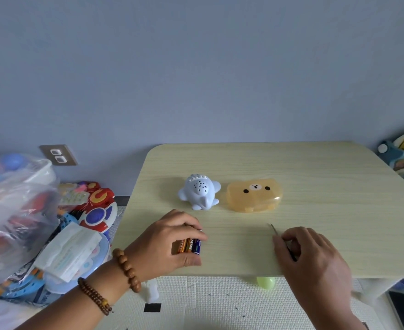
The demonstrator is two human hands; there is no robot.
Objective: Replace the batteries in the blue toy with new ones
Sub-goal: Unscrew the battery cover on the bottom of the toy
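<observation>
Batteries (189,245) sit clamped in the left hand (170,241) fingers at the tabletop's (315,234) near edge; beyond them the blue toy (199,195) lies unopened beside a bear-faced orange case (254,196). Right hand (313,260) fingers pinch a thin screwdriver (282,241). Judging by this, opening and swapping remain ahead.

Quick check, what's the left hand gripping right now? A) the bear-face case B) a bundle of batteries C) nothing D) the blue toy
B: the left hand is closed around a bundle of batteries on the table, while the blue toy sits untouched beyond it.
</observation>
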